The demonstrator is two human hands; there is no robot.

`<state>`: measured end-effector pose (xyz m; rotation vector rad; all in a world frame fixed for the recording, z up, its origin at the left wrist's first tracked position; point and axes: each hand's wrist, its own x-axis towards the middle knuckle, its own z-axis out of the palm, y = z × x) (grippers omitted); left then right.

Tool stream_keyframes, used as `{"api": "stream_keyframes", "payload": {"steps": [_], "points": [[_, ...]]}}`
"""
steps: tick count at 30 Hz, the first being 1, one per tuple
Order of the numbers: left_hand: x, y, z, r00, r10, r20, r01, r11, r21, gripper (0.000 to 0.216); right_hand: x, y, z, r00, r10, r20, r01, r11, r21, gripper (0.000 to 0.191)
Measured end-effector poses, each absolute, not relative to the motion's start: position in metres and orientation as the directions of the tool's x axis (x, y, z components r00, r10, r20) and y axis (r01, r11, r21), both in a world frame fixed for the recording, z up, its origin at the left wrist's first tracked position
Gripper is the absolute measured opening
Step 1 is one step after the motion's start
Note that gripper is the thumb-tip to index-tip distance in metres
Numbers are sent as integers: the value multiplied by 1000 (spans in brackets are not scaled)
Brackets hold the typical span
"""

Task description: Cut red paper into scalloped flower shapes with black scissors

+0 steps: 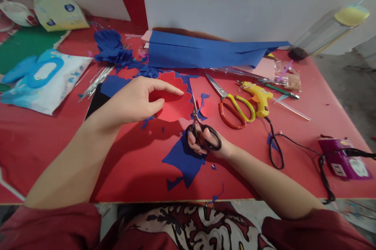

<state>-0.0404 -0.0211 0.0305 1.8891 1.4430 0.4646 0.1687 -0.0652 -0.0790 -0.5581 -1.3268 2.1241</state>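
My left hand (141, 99) grips a red paper piece (174, 105) with a scalloped edge, index finger laid across its face and thumb near its lower left side. In my right hand (202, 140) are small black-handled scissors (195, 115), my fingers through the loops. Their blades point away from me, right beside the paper's right edge; whether they touch it I cannot tell. Below the scissors lies a blue paper scrap (183, 160). Just right of the blades are small red and blue cuttings (207, 106).
Larger scissors (232, 105) with red and yellow handles lie to the right, beside a yellow glue gun (258, 96). A purple power strip (345, 158) sits far right. Folded blue paper (202, 50) and blue paper flowers (111, 46) are behind; a wipes pack (47, 80) is left.
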Motion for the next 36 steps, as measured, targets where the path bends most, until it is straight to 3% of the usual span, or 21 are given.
{"api": "stream_keyframes", "payload": {"steps": [6,36], "points": [[-38,-22,31,289,948,-134,667,-99,738,42,169,-66,-82,-760,650,2,-311,-362,-879,53],[-37,-23,24,298,946,-126,618,-91,781,43,168,-64,-74,-734,679,-20,-286,-336,-897,55]]}}
